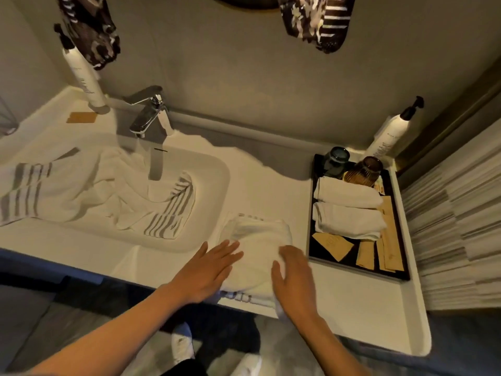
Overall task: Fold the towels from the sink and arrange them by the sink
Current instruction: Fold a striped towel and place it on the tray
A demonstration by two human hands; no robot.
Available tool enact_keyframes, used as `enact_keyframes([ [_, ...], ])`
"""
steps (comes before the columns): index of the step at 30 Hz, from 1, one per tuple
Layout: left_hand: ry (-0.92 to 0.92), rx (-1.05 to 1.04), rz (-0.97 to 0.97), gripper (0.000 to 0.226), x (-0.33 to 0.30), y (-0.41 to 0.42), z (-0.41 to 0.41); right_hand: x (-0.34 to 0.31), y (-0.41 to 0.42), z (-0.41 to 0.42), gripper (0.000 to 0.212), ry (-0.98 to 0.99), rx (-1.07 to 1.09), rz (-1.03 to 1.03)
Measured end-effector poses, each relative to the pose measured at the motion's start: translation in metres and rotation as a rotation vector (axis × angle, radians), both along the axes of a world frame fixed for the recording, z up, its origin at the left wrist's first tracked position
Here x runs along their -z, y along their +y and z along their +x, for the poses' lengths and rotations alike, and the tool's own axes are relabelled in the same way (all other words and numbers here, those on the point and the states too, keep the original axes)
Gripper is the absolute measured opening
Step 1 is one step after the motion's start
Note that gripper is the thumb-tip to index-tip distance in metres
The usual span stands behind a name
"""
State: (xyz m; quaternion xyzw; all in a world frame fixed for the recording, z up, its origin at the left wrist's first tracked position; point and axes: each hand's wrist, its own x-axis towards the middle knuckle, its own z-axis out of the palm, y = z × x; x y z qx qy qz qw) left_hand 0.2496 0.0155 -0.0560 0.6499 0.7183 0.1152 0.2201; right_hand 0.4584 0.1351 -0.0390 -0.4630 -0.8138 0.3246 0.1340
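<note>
Half-folded white terry towel (260, 240) at lower centre, on white worktop (339, 308) right of sink (214, 169). Left hand (208, 270) flat, fingers straight, pressing towel's left edge. Right hand (294, 278) over right side, blurry, can't tell if gripping. Imo smooth outward and square the edges before next fold.

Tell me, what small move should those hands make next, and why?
Probably smooth the folded towel flat with both hands. The left hand and right hand rest on it on the counter beside the sink, and its top looks rumpled and rounded. A striped towel lies unfolded in the sink, so that likely comes after.
</note>
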Motion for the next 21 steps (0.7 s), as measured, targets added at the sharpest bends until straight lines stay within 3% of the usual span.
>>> enact_keyframes([
  [1, -0.029, -0.039, 0.026, 0.044, -0.005, 0.004, 0.0, -0.006, 0.003, 0.002, 0.052, -0.01, 0.137, -0.05],
  [3, 0.076, 0.003, 0.211, 0.033, -0.018, 0.011, 0.008, -0.011, 0.008, 0.0, 0.074, -0.078, 0.313, -0.383],
  [5, 0.178, 0.178, 0.312, 0.023, -0.025, 0.012, 0.019, -0.012, 0.009, -0.005, 0.092, -0.041, 0.388, -0.674],
  [6, 0.193, 0.24, 0.269, 0.022, -0.025, 0.01, 0.023, -0.012, 0.01, -0.009, 0.091, -0.066, 0.369, -0.694],
  [8, 0.066, 0.151, 0.113, 0.025, -0.02, 0.005, 0.026, -0.01, 0.011, -0.016, 0.071, -0.12, 0.321, -0.655],
  [12, -0.408, -0.333, -0.036, 0.017, -0.028, 0.018, 0.034, -0.02, 0.009, -0.021, 0.054, -0.062, 0.363, -0.616],
  [16, -0.833, -0.657, -0.121, 0.053, -0.043, 0.039, 0.043, -0.05, -0.007, -0.039, 0.046, -0.202, 0.243, -0.216],
  [18, -1.046, -0.755, -0.196, 0.053, -0.047, 0.045, 0.039, -0.059, -0.027, -0.058, 0.051, -0.299, 0.078, 0.0],
  [21, -1.098, -0.74, -0.3, 0.066, -0.049, 0.05, 0.028, -0.044, -0.066, -0.081, 0.08, -0.501, -0.161, 0.139],
])
